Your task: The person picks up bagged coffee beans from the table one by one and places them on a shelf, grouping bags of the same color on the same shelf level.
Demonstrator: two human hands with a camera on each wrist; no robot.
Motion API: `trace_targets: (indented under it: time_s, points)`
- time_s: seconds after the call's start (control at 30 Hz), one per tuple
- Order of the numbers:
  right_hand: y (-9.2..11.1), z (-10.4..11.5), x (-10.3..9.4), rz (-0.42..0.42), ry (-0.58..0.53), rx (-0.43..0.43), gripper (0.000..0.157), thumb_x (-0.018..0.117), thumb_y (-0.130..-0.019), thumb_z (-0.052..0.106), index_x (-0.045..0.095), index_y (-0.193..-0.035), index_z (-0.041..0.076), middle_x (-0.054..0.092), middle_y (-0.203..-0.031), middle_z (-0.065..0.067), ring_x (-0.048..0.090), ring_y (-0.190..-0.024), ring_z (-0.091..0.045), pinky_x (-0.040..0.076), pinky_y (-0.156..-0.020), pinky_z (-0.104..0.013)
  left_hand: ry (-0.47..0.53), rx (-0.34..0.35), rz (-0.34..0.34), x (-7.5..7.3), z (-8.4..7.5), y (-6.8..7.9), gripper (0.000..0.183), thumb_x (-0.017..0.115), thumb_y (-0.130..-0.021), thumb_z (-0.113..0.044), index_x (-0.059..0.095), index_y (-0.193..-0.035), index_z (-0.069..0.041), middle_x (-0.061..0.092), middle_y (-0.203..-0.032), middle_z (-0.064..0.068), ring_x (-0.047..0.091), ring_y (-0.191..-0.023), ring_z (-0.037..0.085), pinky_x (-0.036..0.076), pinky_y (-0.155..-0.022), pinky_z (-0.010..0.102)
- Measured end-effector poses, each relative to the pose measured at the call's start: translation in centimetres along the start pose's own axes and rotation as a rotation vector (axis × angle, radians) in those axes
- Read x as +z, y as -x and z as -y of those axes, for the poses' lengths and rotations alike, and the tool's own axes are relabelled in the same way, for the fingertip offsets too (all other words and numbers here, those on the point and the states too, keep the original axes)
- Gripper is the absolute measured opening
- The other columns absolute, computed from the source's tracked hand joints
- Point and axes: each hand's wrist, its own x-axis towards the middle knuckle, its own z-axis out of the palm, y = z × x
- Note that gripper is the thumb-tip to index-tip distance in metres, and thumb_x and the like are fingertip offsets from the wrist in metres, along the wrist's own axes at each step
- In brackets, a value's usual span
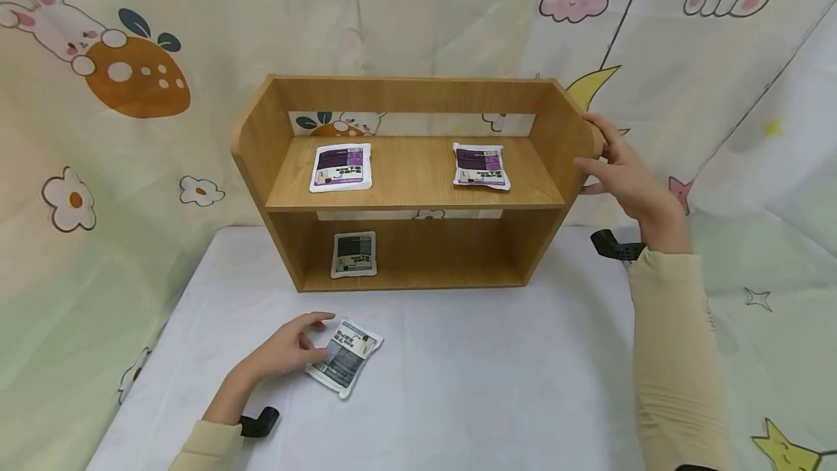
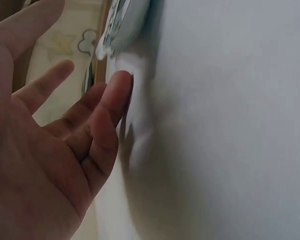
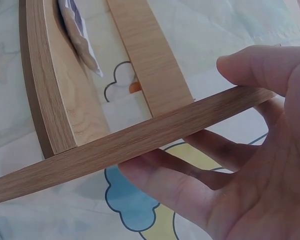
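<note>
A white packet with a dark label [image 1: 344,357] lies aslant on the table. My left hand [image 1: 288,346] is beside it, fingers loosely bent and thumb at its edge in the head view. In the left wrist view the packet [image 2: 127,27] is partly cut off beyond the fingers of the left hand [image 2: 45,140], and the palm holds nothing. My right hand [image 1: 624,176] grips the right side panel of a two-tier wooden shelf [image 1: 412,173]. Seen from the right wrist, the thumb and fingers of the right hand [image 3: 260,145] pinch that panel [image 3: 125,137] between them.
On the upper tier sit two purple-labelled packets, one left [image 1: 341,167] and one right [image 1: 481,166]. A dark-labelled packet [image 1: 354,254] stands at the lower tier's left. The shelf stands at the back of the white-covered table [image 1: 471,376], before a printed cloth [image 1: 418,35].
</note>
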Motion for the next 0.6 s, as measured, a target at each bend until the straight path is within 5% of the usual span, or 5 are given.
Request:
trace_targets:
  time_s: [0.27, 0.4, 0.6]
  points:
    - [-0.1, -0.3, -0.2, -0.016, 0.007, 0.007, 0.066, 0.053, -0.101, 0.018, 0.018, -0.152, 0.041, 0.02, -0.148, -0.014, 0.032, -0.128, -0.042, 0.055, -0.074, -0.041, -0.108, 0.056, 0.023, 1.9, -0.6, -0.7, 0.099, 0.087, -0.064, -0.05, 0.038, -0.147, -0.027, 0.051, -0.122, 0.003, 0.05, -0.078, 0.014, 0.045, -0.067, 0.03]
    - [-0.2, -0.1, -0.2, -0.036, 0.006, -0.009, 0.065, 0.053, -0.101, 0.018, 0.02, -0.152, 0.04, 0.022, -0.147, -0.014, 0.032, -0.128, -0.042, 0.055, -0.072, -0.041, -0.145, 0.076, 0.008, 2.2, -0.9, -1.4, 0.098, 0.09, -0.062, -0.045, 0.042, -0.145, -0.025, 0.052, -0.12, 0.0, 0.051, -0.091, 0.016, 0.045, -0.078, 0.037]
    - [-0.1, -0.3, 0.0, -0.032, -0.001, 0.003, 0.065, 0.053, -0.101, 0.02, 0.018, -0.152, 0.042, 0.019, -0.149, -0.013, 0.031, -0.129, -0.039, 0.054, -0.075, -0.044, -0.085, 0.059, 0.088, 2.5, -1.2, -1.7, 0.087, 0.091, -0.065, -0.035, 0.049, -0.141, -0.026, 0.052, -0.137, -0.001, 0.047, -0.123, 0.023, 0.035, -0.102, 0.053]
